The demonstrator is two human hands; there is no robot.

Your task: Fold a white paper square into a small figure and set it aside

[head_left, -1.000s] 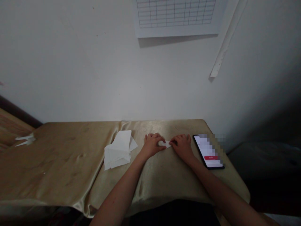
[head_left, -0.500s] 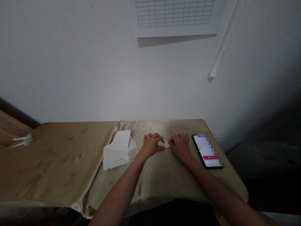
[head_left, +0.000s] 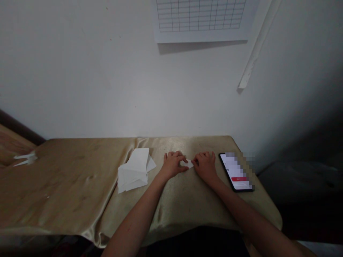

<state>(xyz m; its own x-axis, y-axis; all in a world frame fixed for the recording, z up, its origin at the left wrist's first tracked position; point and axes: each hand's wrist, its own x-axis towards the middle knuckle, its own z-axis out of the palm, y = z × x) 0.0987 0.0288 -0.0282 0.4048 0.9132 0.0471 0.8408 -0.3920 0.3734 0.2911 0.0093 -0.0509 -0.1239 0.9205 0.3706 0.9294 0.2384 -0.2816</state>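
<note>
A small white piece of paper (head_left: 189,164) lies on the cloth-covered table between my two hands. My left hand (head_left: 173,165) curls over its left side, with thumb and forefinger closed on the paper. From the right, my right hand (head_left: 205,165) pinches the paper's other end between its fingertips. Part of the paper is hidden under the fingers. Left of my left hand sits a loose pile of white paper sheets (head_left: 135,171), overlapping at different angles.
A phone (head_left: 236,173) with a lit screen lies right of my right hand. The gold satin cloth (head_left: 66,185) has a raised fold left of the paper pile. Behind the table rises a white wall (head_left: 107,89) with a printed grid sheet (head_left: 200,35).
Both hands stay in nearly the same place on the small paper. Only a very slight shift of the camera view shows.
</note>
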